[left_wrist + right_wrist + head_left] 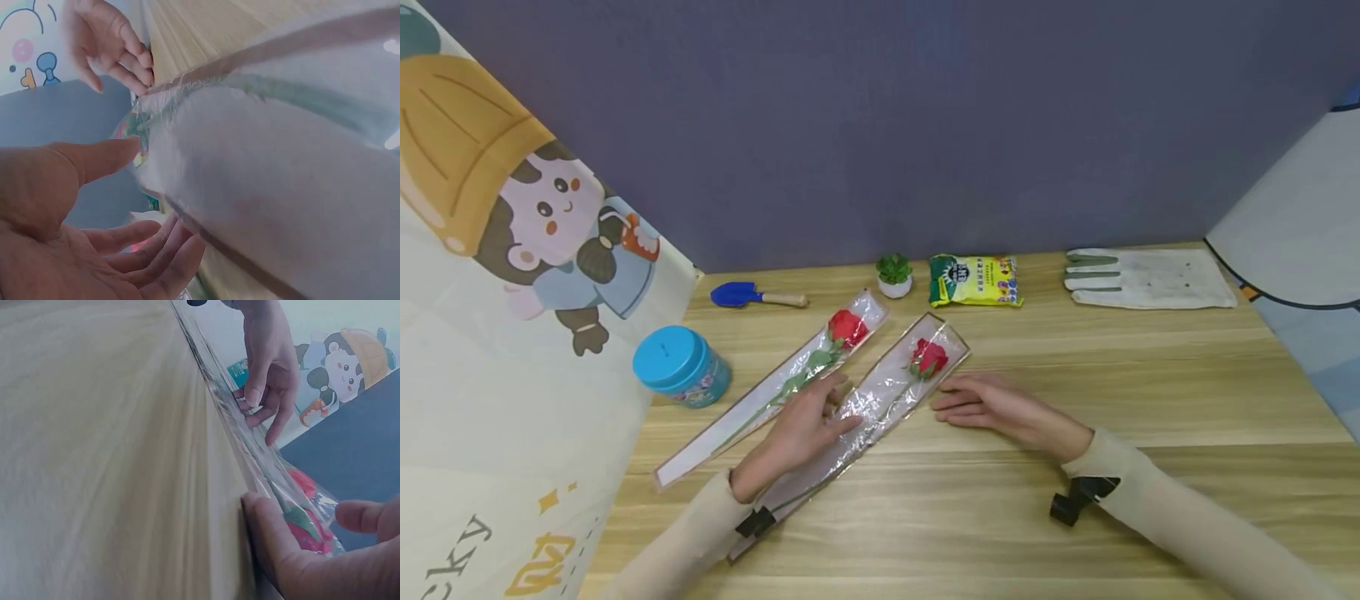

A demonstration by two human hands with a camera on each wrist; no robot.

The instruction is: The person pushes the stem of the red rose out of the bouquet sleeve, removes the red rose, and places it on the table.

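Two red roses in clear, brown-edged sleeves lie slantwise on the table. The right wrapped rose (928,358) is between the two hands; the left wrapped rose (847,328) lies beside it. My left hand (805,427) is over the right sleeve, its thumb apart from the fingers and its fingertips at the sleeve's left edge. My right hand (1000,408) is by that sleeve's right edge below the bloom, fingers nearly straight. In the right wrist view its fingers (265,519) lie along the sleeve's edge; whether they touch it, I cannot tell.
A blue lidded tub (681,367) stands at the left. Along the back are a blue trowel (737,294) with a wooden handle, a small potted plant (894,275), a green-yellow packet (976,281) and white gloves (1157,277). A dark panel (925,125) rises behind the table (1075,517).
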